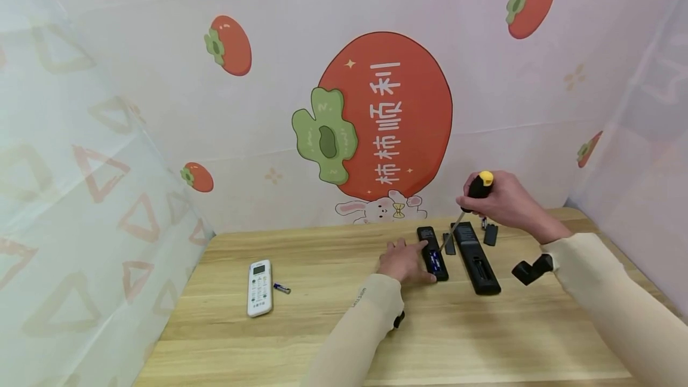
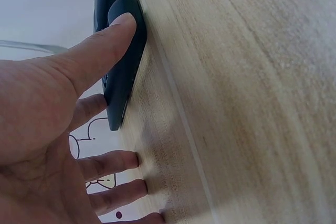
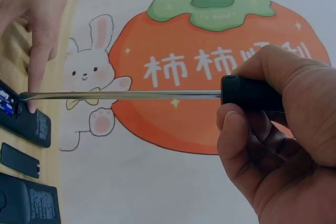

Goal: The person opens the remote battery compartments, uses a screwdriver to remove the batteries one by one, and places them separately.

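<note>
A black remote control (image 1: pixel 426 234) lies back side up with blue batteries (image 1: pixel 435 261) in its uncovered compartment. My left hand (image 1: pixel 401 260) holds it against the table. The thumb (image 2: pixel 125 20) presses near one end and the index finger rests farther along, while the other fingers spread onto the wood. My right hand (image 1: pixel 506 199) grips a screwdriver (image 1: pixel 480 189) by its black and yellow handle. Its long metal shaft (image 3: pixel 131 95) slants down, and the tip is at the compartment's edge by the batteries; whether it touches them I cannot tell.
Right of that remote lie a battery cover (image 1: pixel 449 244) and a larger black remote (image 1: pixel 469 249) with its compartment uncovered. Another cover (image 1: pixel 491 235) and a small battery (image 1: pixel 484 223) sit behind. A white remote (image 1: pixel 260 297) and a battery (image 1: pixel 282 288) lie left. A printed cloth wall (image 1: pixel 258 106) stands behind.
</note>
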{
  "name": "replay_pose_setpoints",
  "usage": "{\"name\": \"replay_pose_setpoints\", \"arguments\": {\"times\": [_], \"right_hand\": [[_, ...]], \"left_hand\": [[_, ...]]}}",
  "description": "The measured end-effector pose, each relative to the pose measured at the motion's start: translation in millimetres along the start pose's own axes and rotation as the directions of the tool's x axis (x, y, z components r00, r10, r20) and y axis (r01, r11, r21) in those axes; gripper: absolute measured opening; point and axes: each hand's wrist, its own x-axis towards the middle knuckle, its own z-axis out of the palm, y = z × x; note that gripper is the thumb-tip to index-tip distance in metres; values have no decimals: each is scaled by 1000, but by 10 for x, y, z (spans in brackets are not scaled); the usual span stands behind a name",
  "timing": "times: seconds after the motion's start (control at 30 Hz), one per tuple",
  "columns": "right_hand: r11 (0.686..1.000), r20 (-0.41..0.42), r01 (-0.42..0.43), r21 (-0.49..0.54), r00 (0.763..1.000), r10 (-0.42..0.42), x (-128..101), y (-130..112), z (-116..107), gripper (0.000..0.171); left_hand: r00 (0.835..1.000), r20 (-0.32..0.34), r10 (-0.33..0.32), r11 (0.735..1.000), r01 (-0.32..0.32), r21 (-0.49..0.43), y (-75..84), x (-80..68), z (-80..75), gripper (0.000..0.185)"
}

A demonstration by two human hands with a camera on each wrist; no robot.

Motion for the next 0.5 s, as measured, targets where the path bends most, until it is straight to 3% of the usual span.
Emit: {"name": "replay_pose_setpoints", "arguments": {"times": [0.5], "right_hand": [[1000,48,-25,16,999,24,162,100,132,14]], "left_hand": [[1000,-10,23,1000,-23,5,-12,-12,1,81]]}}
